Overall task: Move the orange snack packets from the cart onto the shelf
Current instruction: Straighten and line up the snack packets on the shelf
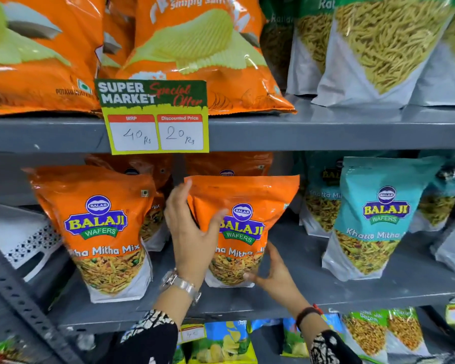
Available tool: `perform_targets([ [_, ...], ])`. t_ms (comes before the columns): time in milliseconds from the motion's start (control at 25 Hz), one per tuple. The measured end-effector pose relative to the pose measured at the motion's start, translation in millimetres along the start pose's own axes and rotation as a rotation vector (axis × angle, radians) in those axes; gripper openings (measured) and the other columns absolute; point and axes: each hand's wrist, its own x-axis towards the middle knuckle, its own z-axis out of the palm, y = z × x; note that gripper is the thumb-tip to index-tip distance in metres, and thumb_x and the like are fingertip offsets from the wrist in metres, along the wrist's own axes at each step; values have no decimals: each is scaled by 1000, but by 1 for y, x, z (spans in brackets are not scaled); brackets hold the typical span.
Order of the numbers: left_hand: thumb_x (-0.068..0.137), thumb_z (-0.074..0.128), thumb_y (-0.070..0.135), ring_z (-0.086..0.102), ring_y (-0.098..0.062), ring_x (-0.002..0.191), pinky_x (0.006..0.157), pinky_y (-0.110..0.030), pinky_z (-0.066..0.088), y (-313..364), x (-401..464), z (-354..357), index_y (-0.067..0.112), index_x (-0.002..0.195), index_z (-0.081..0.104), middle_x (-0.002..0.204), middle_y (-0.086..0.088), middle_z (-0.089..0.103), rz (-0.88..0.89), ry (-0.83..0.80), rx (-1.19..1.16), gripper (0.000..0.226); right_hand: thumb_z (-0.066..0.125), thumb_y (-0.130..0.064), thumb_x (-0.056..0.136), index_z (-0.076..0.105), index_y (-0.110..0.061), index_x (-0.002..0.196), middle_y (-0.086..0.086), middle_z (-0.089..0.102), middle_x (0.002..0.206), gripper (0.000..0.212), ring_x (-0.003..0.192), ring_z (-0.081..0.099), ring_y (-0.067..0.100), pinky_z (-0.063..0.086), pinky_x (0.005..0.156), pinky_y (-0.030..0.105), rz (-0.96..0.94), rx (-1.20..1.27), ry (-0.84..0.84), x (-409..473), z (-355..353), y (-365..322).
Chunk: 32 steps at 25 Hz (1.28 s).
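An orange Balaji snack packet (250, 203) stands upright on the grey middle shelf (313, 290). My left hand (191, 232) grips its left edge, thumb across the front. My right hand (272, 274) touches its lower right corner with the fingers spread. A second orange packet (100, 227) stands to the left, apart from it. More orange packets (229, 164) stand behind in the shadow. The cart is out of view.
Teal Balaji packets (373, 219) fill the right of the same shelf. Above, a shelf holds large orange chip bags (195, 48) and sev pouches (378, 48), with a price tag (155, 119) hanging from its edge. A white basket (19, 237) sits at left.
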Motion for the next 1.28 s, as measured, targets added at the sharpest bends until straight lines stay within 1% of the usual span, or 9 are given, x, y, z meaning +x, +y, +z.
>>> perform_targets([
  [160,76,50,44,44,-29,105,90,-33,34,55,23,25,17,113,41,114,-12,44,448,102,400,46,78,-18,64,33,-32,115,-5,52,117,70,114,48,13,40,75,-2,-14,35,9,-3,9,1],
  [240,78,44,49,58,-32,97,83,-34,45,70,39,38,16,114,48,106,-12,63,541,-170,726,49,78,-17,66,33,-32,115,-7,51,115,68,109,49,7,38,71,-7,-19,50,-11,-2,7,-1],
  [360,88,40,43,48,-35,116,94,-40,41,87,62,56,13,123,45,127,-18,53,217,-607,786,46,75,-15,68,36,-37,111,-17,51,112,62,99,51,-15,41,75,-2,-30,52,-37,-1,4,-1],
  [480,93,36,31,48,-36,116,93,-38,40,84,72,66,9,120,48,128,-20,53,-18,-676,618,37,77,-36,65,36,-51,108,-24,51,114,61,107,49,-13,46,96,32,-25,20,-36,-1,3,3],
  [640,76,31,44,58,-34,104,86,-38,45,68,74,58,8,100,62,111,-18,66,213,-384,521,53,66,-72,48,29,-65,107,-33,48,115,70,121,45,11,36,99,64,7,-18,-27,1,1,10],
  [880,79,45,48,62,-43,93,81,-47,52,52,75,35,11,114,54,104,-26,66,452,-414,793,51,73,-30,70,30,-48,106,-14,50,115,58,109,45,4,42,101,41,0,-16,-49,0,-2,0],
  [1000,81,57,32,49,-50,109,96,-54,40,27,64,5,-2,113,50,115,-35,55,228,-79,582,47,71,-21,73,31,-44,106,-13,50,113,57,102,46,-3,40,86,14,2,7,-48,0,-1,2],
  [1080,83,58,22,41,-42,120,98,-35,34,17,61,-4,-2,117,46,126,-29,48,-56,-74,273,44,70,-18,75,29,-42,108,-17,47,112,58,99,44,-11,34,78,5,5,9,-48,-1,-1,2],
  [1280,78,64,10,59,-26,92,64,-13,37,16,87,-4,-4,90,65,101,-22,68,-68,-94,101,18,70,-24,74,28,-34,121,-9,46,121,64,118,43,12,35,100,35,16,-8,-31,0,1,-1],
])
